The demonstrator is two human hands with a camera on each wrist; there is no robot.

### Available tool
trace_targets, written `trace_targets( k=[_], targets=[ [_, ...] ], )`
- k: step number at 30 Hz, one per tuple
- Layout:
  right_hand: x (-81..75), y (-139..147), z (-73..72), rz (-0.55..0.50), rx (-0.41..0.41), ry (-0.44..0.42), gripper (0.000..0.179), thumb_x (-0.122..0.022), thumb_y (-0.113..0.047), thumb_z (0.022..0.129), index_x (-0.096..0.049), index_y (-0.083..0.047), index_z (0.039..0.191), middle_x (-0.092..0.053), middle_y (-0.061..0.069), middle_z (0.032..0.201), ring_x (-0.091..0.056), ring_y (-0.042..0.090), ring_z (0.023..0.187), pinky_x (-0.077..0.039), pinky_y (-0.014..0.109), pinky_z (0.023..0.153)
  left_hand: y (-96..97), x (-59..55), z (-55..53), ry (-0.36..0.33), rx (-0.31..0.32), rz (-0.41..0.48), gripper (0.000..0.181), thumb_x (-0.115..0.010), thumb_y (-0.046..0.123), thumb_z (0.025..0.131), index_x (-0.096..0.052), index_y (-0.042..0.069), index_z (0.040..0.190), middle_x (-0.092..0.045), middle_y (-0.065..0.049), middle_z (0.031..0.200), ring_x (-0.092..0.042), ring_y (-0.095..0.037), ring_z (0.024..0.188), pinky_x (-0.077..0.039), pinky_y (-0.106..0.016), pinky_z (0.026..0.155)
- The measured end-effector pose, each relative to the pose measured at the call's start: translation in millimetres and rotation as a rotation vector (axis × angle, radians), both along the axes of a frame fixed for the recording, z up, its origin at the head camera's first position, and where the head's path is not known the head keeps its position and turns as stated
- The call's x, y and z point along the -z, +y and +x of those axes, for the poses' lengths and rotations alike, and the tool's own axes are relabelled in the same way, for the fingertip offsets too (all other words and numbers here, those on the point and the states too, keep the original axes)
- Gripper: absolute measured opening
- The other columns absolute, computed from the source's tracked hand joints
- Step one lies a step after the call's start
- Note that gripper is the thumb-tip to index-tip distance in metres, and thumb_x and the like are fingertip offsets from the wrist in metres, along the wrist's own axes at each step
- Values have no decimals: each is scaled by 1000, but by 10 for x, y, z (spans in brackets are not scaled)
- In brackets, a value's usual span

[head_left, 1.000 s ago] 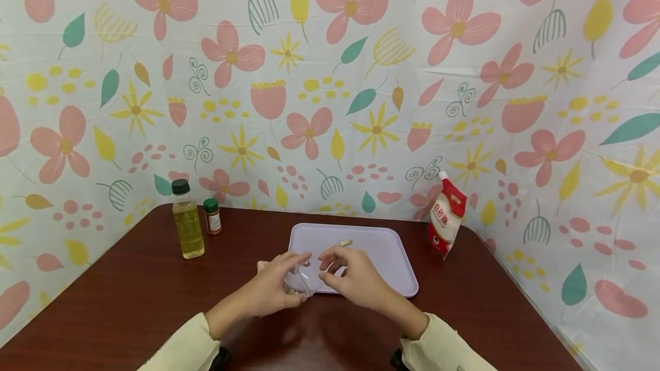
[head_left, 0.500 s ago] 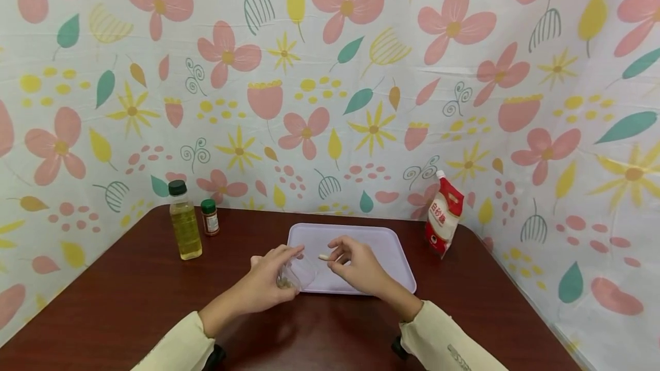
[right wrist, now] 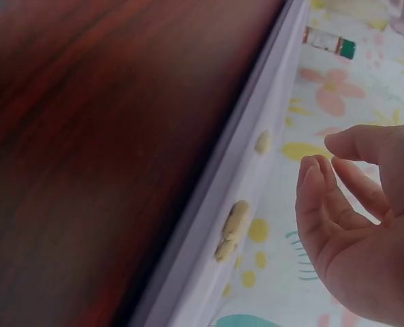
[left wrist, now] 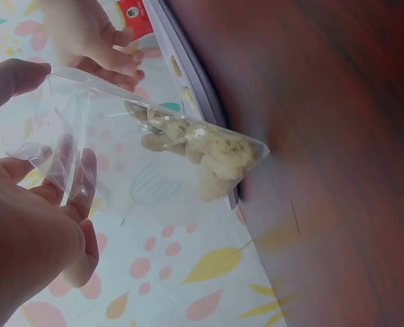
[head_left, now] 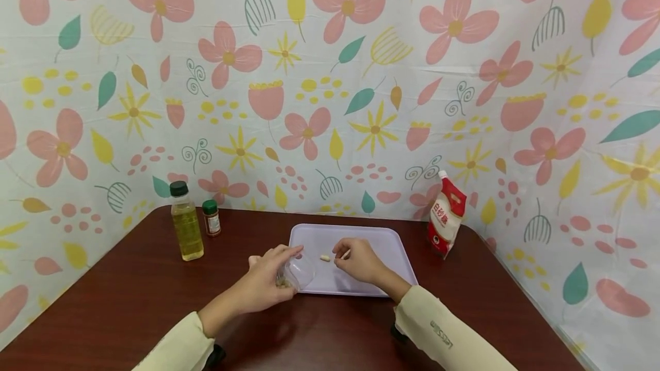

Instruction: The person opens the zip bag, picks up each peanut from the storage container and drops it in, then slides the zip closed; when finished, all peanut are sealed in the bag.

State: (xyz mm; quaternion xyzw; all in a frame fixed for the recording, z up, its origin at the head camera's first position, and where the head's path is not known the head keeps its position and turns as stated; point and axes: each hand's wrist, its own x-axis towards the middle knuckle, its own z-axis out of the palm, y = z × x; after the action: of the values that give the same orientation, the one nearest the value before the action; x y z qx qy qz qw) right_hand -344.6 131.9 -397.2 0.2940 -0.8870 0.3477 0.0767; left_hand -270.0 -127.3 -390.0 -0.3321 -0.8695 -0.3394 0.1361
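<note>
My left hand (head_left: 260,285) holds a clear plastic bag (head_left: 301,272) over the near left corner of the pale lilac tray (head_left: 378,239). In the left wrist view, several tan, knobbly lumps (left wrist: 212,153), like peanuts in the shell, sit in the bag's corner. Above the tray, my right hand (head_left: 361,260) has loosely bent fingers. Its thumb and fingertips are apart with nothing between them in the right wrist view. One loose tan piece (head_left: 324,257) lies on the tray left of that hand. The right wrist view also shows a longer, two-part piece (right wrist: 234,223) on the tray.
An oil bottle (head_left: 187,228) with a dark cap and a small green-capped jar (head_left: 212,222) stand at the back left of the brown table (head_left: 129,285). A red and white sugar pouch (head_left: 446,216) is at the back right. Flowered cloth (head_left: 330,102) hangs behind.
My right hand has drawn away from the bag to the right. A tan piece now lies on the tray where its fingertips were half a second ago. The left hand has shifted slightly left.
</note>
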Motion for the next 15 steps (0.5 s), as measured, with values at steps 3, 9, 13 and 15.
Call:
trace_targets(
  k=[3, 9, 13, 15],
  targets=[
    [25, -9, -49, 26, 9, 2, 12, -71, 2, 83, -70, 4, 94, -69, 7, 81, -66, 19, 74, -52, 27, 64, -8, 6, 3, 0, -1, 0, 75, -79, 12, 75, -51, 9, 144, -58, 0, 127, -51, -24, 117, -20, -45, 80],
    [73, -26, -133, 64, 24, -17, 11, -73, 1, 81, -70, 2, 92, -69, 4, 79, -64, 13, 71, -51, 27, 65, -28, 30, 6, 0, -1, -27, 75, -81, 14, 76, -50, 10, 144, -58, -3, 128, -51, -22, 112, -18, -45, 79],
    [92, -59, -172, 127, 17, -78, 12, -75, -2, 81, -70, 1, 93, -69, 3, 79, -64, 14, 73, -51, 30, 68, -43, 60, 13, 0, 5, -54, 75, -81, 15, 77, -50, 11, 145, -58, -1, 128, -50, -19, 109, -18, -44, 78],
    [99, -78, -189, 162, 16, -112, 14, -75, -4, 82, -69, 1, 94, -70, 4, 80, -64, 15, 76, -52, 32, 70, -47, 70, 15, 5, 5, -52, 74, -80, 15, 77, -50, 11, 144, -58, -1, 128, -49, -18, 108, -18, -44, 78]
  ],
)
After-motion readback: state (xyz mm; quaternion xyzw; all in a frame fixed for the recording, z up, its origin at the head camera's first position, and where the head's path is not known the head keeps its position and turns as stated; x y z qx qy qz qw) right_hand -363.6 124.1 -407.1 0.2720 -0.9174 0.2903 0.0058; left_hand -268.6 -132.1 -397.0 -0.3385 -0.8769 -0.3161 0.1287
